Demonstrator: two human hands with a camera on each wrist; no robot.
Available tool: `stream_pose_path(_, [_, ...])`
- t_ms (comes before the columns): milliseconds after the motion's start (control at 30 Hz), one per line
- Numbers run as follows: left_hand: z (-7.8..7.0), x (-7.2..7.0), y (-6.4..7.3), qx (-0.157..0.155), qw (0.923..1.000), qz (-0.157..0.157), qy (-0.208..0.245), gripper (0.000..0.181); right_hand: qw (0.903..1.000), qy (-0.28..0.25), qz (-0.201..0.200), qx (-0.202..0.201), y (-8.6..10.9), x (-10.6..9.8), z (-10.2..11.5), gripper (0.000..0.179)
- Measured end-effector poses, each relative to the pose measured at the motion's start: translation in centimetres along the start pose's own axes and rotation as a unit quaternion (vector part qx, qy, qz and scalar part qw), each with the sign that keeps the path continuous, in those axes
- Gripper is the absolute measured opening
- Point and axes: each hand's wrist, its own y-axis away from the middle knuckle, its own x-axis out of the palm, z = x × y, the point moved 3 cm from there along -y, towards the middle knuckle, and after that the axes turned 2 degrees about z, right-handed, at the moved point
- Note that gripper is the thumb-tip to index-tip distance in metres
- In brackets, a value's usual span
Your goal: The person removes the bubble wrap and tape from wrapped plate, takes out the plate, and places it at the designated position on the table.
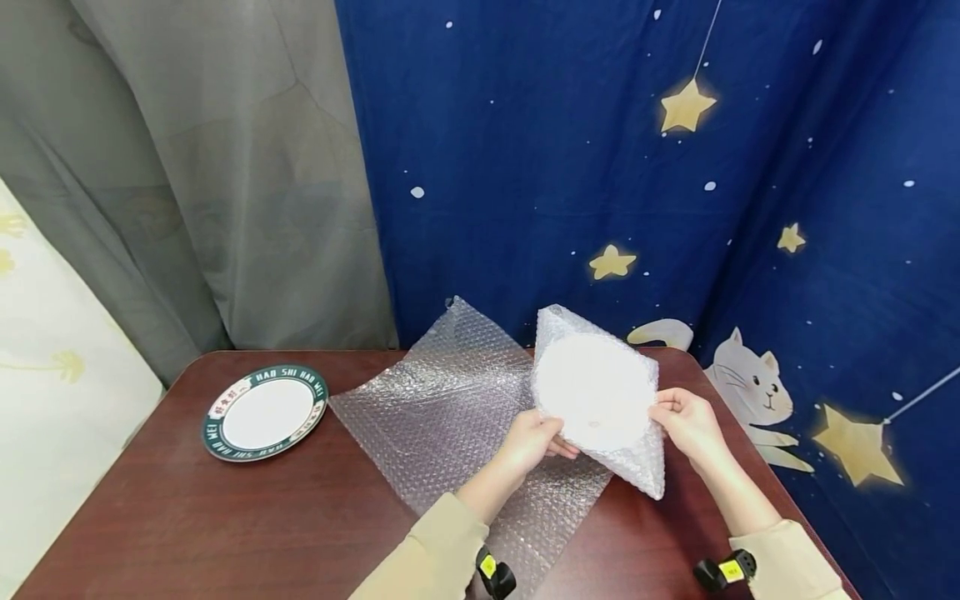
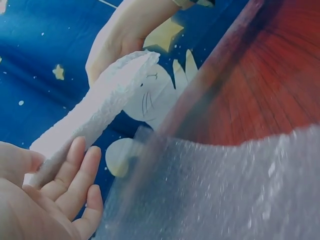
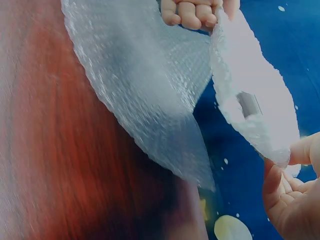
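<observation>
Both hands hold up a round white plate wrapped in bubble wrap point(image 1: 596, 392), tilted above the right part of the table. My left hand point(image 1: 528, 437) pinches its lower left edge, with the thumb on the near face and fingers behind. My right hand point(image 1: 690, 423) pinches the wrap at the right edge. Edge-on in the left wrist view, the wrapped plate point(image 2: 100, 107) looks thick and padded. A grey opening or fold shows on its side in the right wrist view. Beneath the hands lies a loose sheet of bubble wrap point(image 1: 450, 408).
A plate with a dark green lettered rim point(image 1: 231, 451) lies at the left of the brown wooden table point(image 1: 247, 525). Behind the table hang a grey curtain point(image 1: 277, 167) and a blue starry curtain point(image 1: 525, 150). The sheet overhangs a table edge in the right wrist view.
</observation>
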Motion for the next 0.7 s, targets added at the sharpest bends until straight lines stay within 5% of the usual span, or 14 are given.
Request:
stream_pose_path(267, [0.4,-2.6,1.0,-0.020,0.9989,-0.024,-0.035,0.023,0.9995,-0.027,0.006,0.014,0.3,2.2,0.4,0.023])
stream_pose_path(700, [0.9,-6.0,2.8,0.014,0.9954,-0.078,-0.054,0.021,0.9978,-0.056,0.013,0.033,0.9,5.7,0.8,0.020])
